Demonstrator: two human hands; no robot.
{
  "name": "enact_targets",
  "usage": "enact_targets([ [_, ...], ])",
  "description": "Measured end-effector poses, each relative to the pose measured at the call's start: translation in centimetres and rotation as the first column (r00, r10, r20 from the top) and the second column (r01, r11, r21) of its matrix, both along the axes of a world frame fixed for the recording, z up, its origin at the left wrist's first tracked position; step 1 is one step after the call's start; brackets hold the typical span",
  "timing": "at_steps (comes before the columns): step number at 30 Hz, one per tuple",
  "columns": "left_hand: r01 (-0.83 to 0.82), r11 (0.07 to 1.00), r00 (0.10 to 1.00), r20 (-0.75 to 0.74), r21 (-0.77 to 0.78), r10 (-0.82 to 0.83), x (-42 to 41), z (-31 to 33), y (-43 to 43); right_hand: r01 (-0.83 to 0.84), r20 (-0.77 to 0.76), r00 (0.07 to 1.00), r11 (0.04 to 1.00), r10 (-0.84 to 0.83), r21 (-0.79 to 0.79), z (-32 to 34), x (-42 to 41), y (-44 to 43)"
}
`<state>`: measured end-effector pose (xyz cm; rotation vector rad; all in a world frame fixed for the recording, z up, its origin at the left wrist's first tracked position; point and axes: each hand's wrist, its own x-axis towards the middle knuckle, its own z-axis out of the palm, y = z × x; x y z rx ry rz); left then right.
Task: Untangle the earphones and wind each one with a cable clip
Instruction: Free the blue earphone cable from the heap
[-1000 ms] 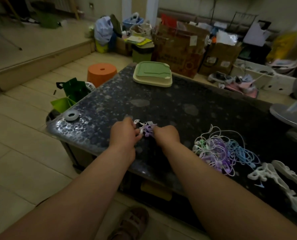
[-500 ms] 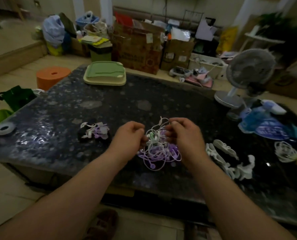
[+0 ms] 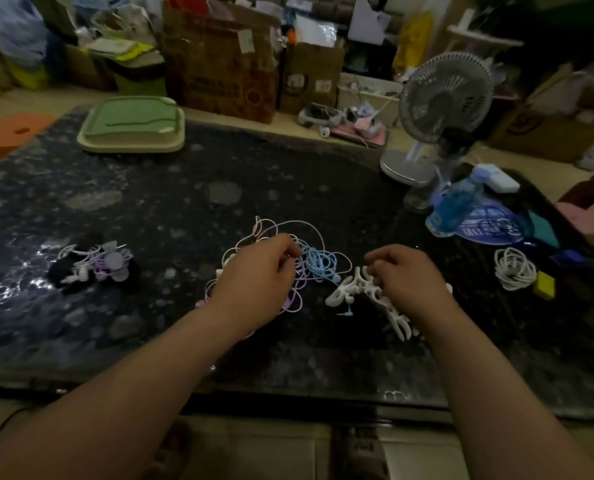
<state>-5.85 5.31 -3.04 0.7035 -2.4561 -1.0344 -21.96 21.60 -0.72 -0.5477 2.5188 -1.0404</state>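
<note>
An orange stool (image 3: 9,131) stands on the floor far out to the left of both hands, beyond the corner of the dark speckled stone table (image 3: 184,202). On the far left part of the table, well beyond the fingers, lies a pale green lidded container (image 3: 132,126). Well apart to the left of the left hand (image 3: 254,282), a purple and white earphone bundle (image 3: 96,265) lies already wound on its clip. The left hand is palm down on the tangle of earphones (image 3: 318,263), its fingers (image 3: 285,247) curled narrow, thumb and forefinger pinching a cord where the blue loops begin. Pink and white loops spread out beyond those fingertips and purple ones trail back under the palm. Between the two hands, just right of the blue loops, lies a heap of white cable clips (image 3: 349,292). The right hand (image 3: 409,278) is over that heap, its curled fingertips (image 3: 375,268) touching the clips, though blur keeps it unclear whether they actually grip one. More clips run back along the underside of this wrist. Beyond the right fingers, at the table's far edge, stands a white desk fan (image 3: 444,98), with a blue plastic bottle (image 3: 456,206) lying nearer. To the right of the right hand, apart from it, are a coiled white cable (image 3: 513,270) and, just beside that coil, a small yellow block (image 3: 545,285).
</note>
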Motion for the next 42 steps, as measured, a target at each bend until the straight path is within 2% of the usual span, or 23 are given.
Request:
enact_targets([
  [2, 0.012, 1.0, 1.0, 0.027, 0.026, -0.013, -1.1, -0.7, 0.4, -0.093, -0.064, 0.993, 0.99, 0.101, 0.11, -0.7, 0.3, -0.3],
  [6, -0.084, 0.991, 0.996, 0.009, 0.107, 0.084, -2.0, -1.1, -0.2, -0.206, -0.101, 0.971, 0.974, 0.215, 0.088, -1.6, 1.7, -1.7],
  [9, -0.176, 0.982, 0.983, -0.036, 0.068, 0.179, -1.5, -0.8, -1.4, -0.256, -0.246, 0.923, 0.949, 0.297, 0.185, -2.5, 2.3, -3.4],
  [11, -0.223, 0.971, 0.972, -0.063, 0.081, 0.228, -0.7, -0.6, -2.2, -0.246, -0.317, 0.894, 0.938, 0.318, 0.245, -3.2, 2.2, -4.6],
  [14, -0.27, 0.956, 0.956, -0.086, 0.114, 0.28, 0.4, -0.5, -2.7, -0.191, -0.345, 0.891, 0.933, 0.295, 0.305, -4.0, 2.0, -5.9],
  [19, -0.249, 0.947, 0.961, -0.072, 0.204, 0.268, 0.7, -0.2, -2.6, -0.119, -0.399, 0.865, 0.898, 0.303, 0.423, -5.3, 1.8, -6.8],
  [21, -0.241, 0.95, 0.964, -0.066, 0.201, 0.258, 0.7, 0.0, -2.6, -0.101, -0.434, 0.861, 0.926, 0.265, 0.364, -5.3, 1.5, -6.6],
  [24, -0.244, 0.946, 0.962, -0.074, 0.211, 0.264, 1.0, 0.3, -2.8, -0.076, -0.4, 0.911, 0.994, 0.102, 0.081, -3.6, 0.8, -5.9],
  [27, -0.238, 0.948, 0.962, -0.083, 0.21, 0.26, 1.0, 0.5, -2.9, -0.023, -0.158, 0.987, 0.973, -0.014, -0.231, -1.4, 0.5, -4.9],
  [30, -0.194, 0.955, 0.976, -0.057, 0.225, 0.211, 0.9, 0.7, -2.4, 0.08, 0.042, 0.997, 0.889, -0.069, -0.451, 0.1, 0.9, -3.9],
  [33, -0.163, 0.965, 0.984, -0.042, 0.205, 0.175, 0.8, 1.2, -1.3, 0.113, 0.186, 0.982, 0.824, -0.009, -0.555, 1.2, 1.8, -3.6],
  [37, -0.013, 0.97, 0.986, -0.158, 0.243, 0.053, 0.8, 2.3, 0.9, 0.103, 0.325, 0.933, 0.751, 0.154, -0.653, 2.0, 3.7, -3.3],
  [40, 0.112, 0.884, 0.978, -0.21, 0.454, -0.016, 0.9, 3.1, 1.9, 0.064, 0.362, 0.898, 0.739, 0.251, -0.671, 2.5, 5.2, -2.7],
  [42, 0.155, 0.813, 0.98, -0.19, 0.561, -0.055, 1.0, 3.2, 2.1, -0.006, 0.345, 0.894, 0.778, 0.286, -0.628, 2.8, 6.0, -2.1],
])
